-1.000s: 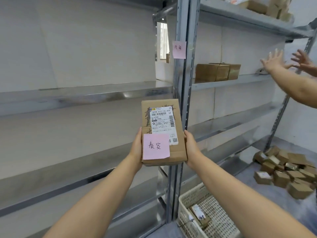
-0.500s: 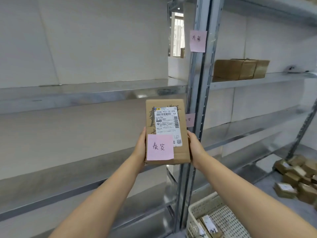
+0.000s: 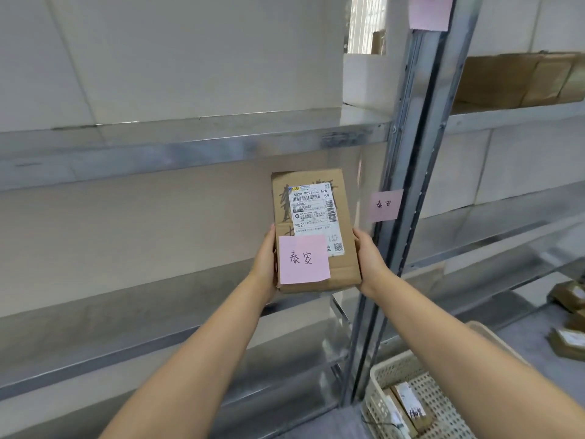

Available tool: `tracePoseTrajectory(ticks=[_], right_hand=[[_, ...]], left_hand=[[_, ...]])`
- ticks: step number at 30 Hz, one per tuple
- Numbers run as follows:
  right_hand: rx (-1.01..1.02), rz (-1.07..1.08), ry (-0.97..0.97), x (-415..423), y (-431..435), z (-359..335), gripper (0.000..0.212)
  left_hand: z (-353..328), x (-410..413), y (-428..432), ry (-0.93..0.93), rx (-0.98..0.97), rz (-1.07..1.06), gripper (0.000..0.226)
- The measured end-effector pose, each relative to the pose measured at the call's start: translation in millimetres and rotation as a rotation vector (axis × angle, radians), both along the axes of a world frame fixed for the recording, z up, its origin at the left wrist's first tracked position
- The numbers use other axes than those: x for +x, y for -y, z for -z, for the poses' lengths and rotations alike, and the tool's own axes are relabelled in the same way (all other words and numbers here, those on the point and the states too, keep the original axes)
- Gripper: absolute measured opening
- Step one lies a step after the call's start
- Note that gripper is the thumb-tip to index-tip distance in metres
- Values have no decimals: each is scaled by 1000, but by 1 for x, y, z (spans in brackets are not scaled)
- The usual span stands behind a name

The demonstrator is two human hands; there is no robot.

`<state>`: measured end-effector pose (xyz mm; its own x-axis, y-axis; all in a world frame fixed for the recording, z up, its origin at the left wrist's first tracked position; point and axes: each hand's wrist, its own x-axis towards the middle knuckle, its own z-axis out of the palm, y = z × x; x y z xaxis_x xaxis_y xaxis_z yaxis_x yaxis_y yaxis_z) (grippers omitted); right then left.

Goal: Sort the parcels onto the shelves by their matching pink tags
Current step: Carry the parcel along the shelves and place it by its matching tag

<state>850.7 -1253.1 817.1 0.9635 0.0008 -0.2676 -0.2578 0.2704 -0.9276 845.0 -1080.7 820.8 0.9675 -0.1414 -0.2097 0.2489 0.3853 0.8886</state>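
Note:
I hold a flat cardboard parcel (image 3: 343, 267) upright in front of the metal shelves. It bears a white shipping label and a pink tag (image 3: 304, 259) with handwritten characters. My left hand (image 3: 264, 264) grips its left edge and my right hand (image 3: 368, 259) its right edge. A pink shelf tag (image 3: 385, 205) is stuck on the steel upright just right of the parcel, with similar writing. Another pink shelf tag (image 3: 430, 12) sits higher on the same upright. The shelf board (image 3: 126, 299) behind the parcel holds nothing in view.
A steel upright (image 3: 408, 191) divides two shelf bays. Brown boxes (image 3: 519, 80) stand on the right bay's upper shelf. A cream perforated basket (image 3: 399, 375) with parcels sits on the floor at lower right. More parcels (image 3: 568, 327) lie on the floor at the right edge.
The view has come closer and shifted left, so the upright and its tags slid right. The lower shelf tag is now fully exposed beside the parcel. Another person's arms have left the view.

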Motion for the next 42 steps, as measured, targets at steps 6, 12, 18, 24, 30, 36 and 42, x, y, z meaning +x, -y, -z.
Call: tracePoseTrajectory(ticks=[6, 12, 18, 24, 30, 36, 42], right_hand=[[28, -47, -45, 21, 10, 16, 52], [62, -136, -53, 47, 24, 14, 55], [168, -132, 18, 58, 48, 49, 102], [400, -318, -140, 58, 38, 71, 123], [445, -365, -165, 73, 38, 72, 106], [436, -434, -159, 79, 35, 72, 107], [302, -384, -177, 89, 38, 80, 95]], left_hand=[[20, 11, 0, -103, 6, 3, 63], [34, 30, 11, -124, -1, -149, 100], [42, 48, 29, -130, -167, -350, 63], [45, 49, 55, -155, -236, -478, 71], [54, 51, 70, -178, -301, -497, 99], [63, 53, 68, -172, -303, -506, 100], [71, 50, 61, -123, -230, -491, 95]])
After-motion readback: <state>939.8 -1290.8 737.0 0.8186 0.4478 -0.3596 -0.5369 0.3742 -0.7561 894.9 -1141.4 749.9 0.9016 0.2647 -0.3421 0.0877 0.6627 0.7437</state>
